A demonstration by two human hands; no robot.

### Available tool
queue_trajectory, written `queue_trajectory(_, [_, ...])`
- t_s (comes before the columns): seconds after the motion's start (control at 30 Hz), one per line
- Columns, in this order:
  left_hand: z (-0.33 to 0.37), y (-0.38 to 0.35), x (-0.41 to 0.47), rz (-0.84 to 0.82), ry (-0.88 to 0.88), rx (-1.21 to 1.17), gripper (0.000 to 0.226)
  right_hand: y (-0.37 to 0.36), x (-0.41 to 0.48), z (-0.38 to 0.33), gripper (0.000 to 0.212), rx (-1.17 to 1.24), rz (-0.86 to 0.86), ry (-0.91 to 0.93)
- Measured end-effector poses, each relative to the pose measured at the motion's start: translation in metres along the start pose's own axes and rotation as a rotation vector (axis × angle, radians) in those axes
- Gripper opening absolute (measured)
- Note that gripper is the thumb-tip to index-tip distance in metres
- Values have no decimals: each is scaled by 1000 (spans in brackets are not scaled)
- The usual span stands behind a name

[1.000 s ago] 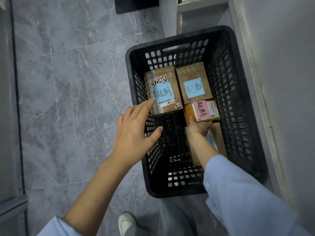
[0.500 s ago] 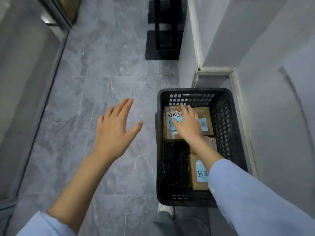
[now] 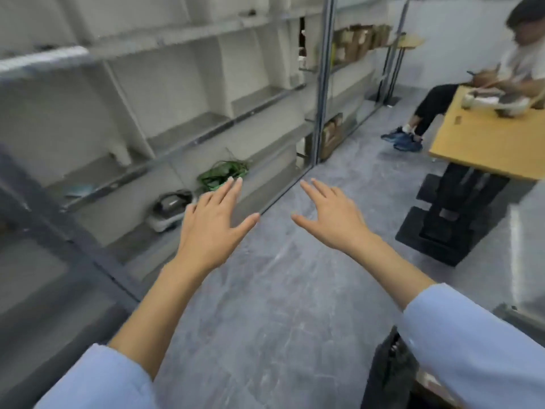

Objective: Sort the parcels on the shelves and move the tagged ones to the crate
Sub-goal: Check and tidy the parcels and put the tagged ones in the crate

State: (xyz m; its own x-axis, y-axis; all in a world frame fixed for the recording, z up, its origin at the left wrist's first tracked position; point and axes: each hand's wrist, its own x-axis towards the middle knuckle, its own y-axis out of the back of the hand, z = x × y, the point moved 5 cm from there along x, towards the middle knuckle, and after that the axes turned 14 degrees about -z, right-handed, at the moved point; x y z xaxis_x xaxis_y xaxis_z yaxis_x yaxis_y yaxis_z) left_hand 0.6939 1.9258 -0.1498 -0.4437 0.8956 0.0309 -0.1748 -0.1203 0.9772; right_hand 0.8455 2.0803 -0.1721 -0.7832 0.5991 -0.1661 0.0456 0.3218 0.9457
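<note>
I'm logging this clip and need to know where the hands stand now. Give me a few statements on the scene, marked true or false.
1. Both hands are empty, fingers spread. True: left hand, right hand.
2. The right hand holds a parcel. False: it holds nothing.
3. Brown parcels stand on a far shelf. True.
4. The crate lies between the hands. False: only its dark edge shows, low right.
5. A green bundle lies on a low shelf. True.

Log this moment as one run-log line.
left hand: open, empty | right hand: open, empty | crate: lower right edge | facing: shelves
</note>
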Motion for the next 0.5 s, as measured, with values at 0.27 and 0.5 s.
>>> queue_trajectory(0.27, [-218, 178, -145, 193, 352, 68, 74, 54, 33, -327, 72, -67, 27, 427])
queue_trajectory(0.5, [-370, 279, -300, 320, 566, 56, 72, 42, 5, -584, 66, -1, 36, 729])
